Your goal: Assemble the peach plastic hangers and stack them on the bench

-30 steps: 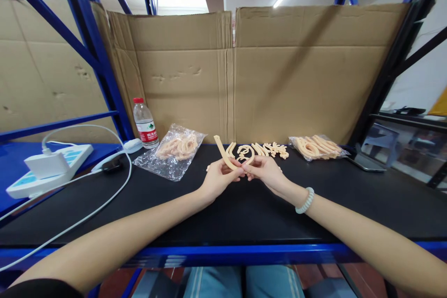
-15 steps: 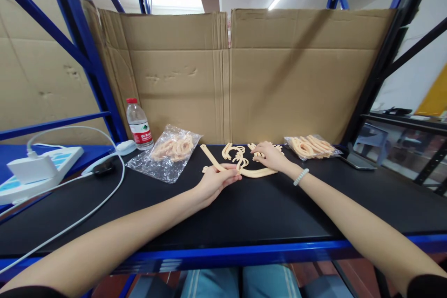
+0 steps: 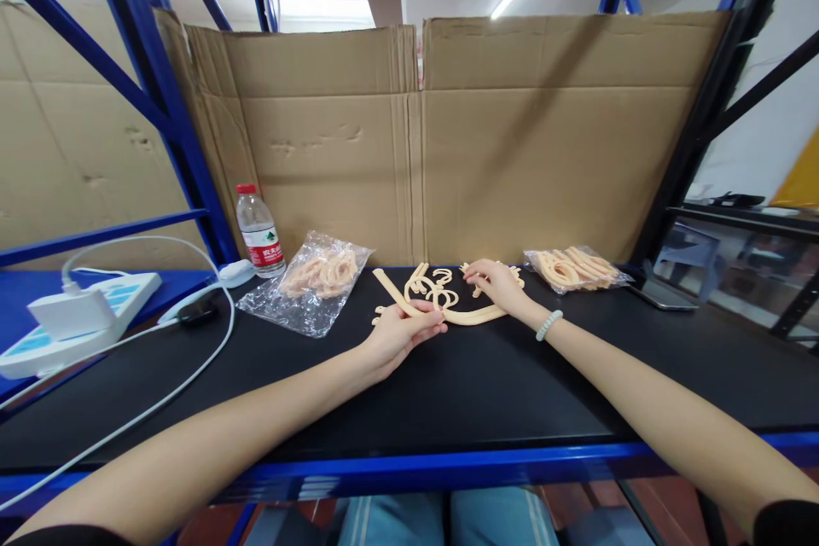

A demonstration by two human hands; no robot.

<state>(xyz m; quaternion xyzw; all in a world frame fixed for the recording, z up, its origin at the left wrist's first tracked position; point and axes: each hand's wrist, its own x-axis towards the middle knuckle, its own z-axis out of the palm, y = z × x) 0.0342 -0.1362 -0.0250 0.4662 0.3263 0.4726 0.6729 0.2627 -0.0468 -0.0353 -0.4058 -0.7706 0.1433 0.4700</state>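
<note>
My left hand [image 3: 400, 331] is closed on a long curved peach plastic strip [image 3: 455, 317] that lies on the black shelf top [image 3: 448, 384]. My right hand [image 3: 496, 282] reaches past it to a loose pile of small peach plastic pieces [image 3: 433, 283], fingers pinched at the pile; what they hold is too small to make out. A pale bead bracelet sits on my right wrist.
A clear bag of peach pieces [image 3: 311, 280] lies to the left, another bag [image 3: 572, 268] to the right. A water bottle [image 3: 258, 229], a white power strip [image 3: 77, 320] with a cable [image 3: 192, 358], and cardboard walls [image 3: 512, 136] stand behind. A dark device [image 3: 665, 294] lies at the right.
Both hands held the curved strip up together; my right hand let go and reached to the pile, and my left hand lowered the strip to the shelf top.
</note>
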